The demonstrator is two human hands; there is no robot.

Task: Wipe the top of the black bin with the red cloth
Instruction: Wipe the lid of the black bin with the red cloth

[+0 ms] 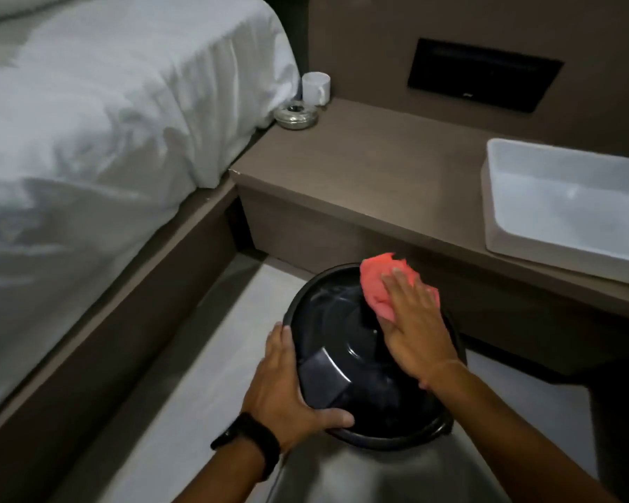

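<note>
Black round plastic bin lid is sitting on the floor-standing bin, just in front of the brown wooden bedside ledge. Crumpled red cloth is lying on the lid's far edge, with the right hand pressing it flat, fingers extended. Left hand is gripping the lid's near-left rim. Behind, on the ledge, 1 white ceramic mug is standing.

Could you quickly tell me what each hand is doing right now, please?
Left hand: gripping the near-left rim of the black bin's lid.
Right hand: flat and open, pressing the red cloth onto the lid.
</note>
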